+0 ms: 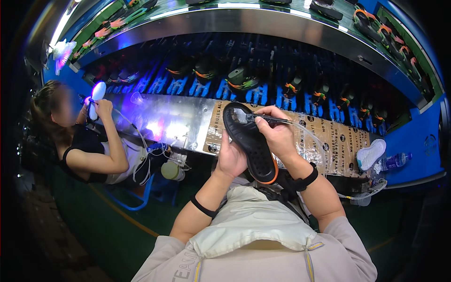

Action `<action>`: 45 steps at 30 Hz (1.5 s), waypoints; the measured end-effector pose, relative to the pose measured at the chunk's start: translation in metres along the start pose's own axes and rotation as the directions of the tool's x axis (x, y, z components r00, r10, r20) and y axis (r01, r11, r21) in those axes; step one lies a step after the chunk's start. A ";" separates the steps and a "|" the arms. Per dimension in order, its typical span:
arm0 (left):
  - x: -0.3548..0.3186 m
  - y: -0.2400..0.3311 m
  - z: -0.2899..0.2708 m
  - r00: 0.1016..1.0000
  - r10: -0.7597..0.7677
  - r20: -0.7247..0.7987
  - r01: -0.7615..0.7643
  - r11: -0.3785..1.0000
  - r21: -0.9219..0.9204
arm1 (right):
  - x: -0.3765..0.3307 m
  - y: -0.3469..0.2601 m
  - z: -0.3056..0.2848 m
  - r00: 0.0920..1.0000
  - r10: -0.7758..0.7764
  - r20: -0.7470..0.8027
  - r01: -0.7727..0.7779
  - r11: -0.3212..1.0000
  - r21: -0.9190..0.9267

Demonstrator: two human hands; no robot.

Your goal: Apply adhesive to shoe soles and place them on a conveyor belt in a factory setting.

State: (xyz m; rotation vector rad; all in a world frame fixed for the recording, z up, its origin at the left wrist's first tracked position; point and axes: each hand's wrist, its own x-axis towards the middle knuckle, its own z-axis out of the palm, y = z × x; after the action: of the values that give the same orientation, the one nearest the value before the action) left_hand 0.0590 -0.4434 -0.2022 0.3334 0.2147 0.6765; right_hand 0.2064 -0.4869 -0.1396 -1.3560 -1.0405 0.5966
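A black shoe sole [256, 149] with an orange heel edge is held tilted in front of me. My left hand [230, 159] supports it from the left side, closed on its edge, with some fingers hidden behind it. Pinched in my right hand [279, 135] is a brush [257, 116] fed by a clear tube [307, 133]. Its bristle end touches the toe half of the sole, where a whitish wet patch shows. Small holes dot the heel half.
A metal bench, partly covered with printed cardboard [343, 150], runs ahead. On its right lie a white sole [371, 154] and a plastic bottle [397, 160]. Shoes line the conveyor [235, 19] and rack beyond. At left a seated co-worker brushes a lit white sole [97, 96].
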 end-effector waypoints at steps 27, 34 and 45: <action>0.002 0.029 -0.032 0.999 -0.006 0.043 -0.001 0.987 0.161 | 0.014 -0.017 -0.023 0.876 0.049 0.480 -0.190 0.950 0.249; 0.013 0.039 -0.024 0.998 0.021 0.067 -0.022 1.000 0.021 | 0.016 -0.024 -0.025 0.726 -0.273 0.631 0.389 0.920 -0.050; 0.026 0.061 0.008 0.979 0.198 0.047 -0.198 0.980 0.017 | 0.000 -0.043 -0.015 0.909 -0.084 0.409 0.107 0.994 -0.034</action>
State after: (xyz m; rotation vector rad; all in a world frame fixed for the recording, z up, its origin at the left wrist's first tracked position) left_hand 0.0460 -0.3840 -0.1744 0.3937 0.1473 0.8630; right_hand 0.2096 -0.5017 -0.0964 -1.2465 -1.4617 0.8030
